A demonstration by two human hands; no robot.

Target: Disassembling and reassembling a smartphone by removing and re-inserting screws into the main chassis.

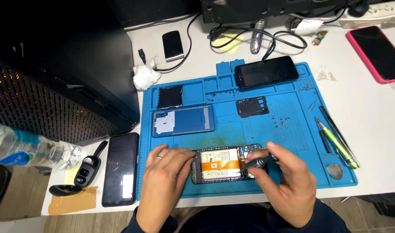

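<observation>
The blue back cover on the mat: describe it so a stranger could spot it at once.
Start at the blue work mat. In its left half, above the left hand, lies the blue back cover, inner side up with pale patches. Unlike the opened phone below, it shows no battery.
</observation>
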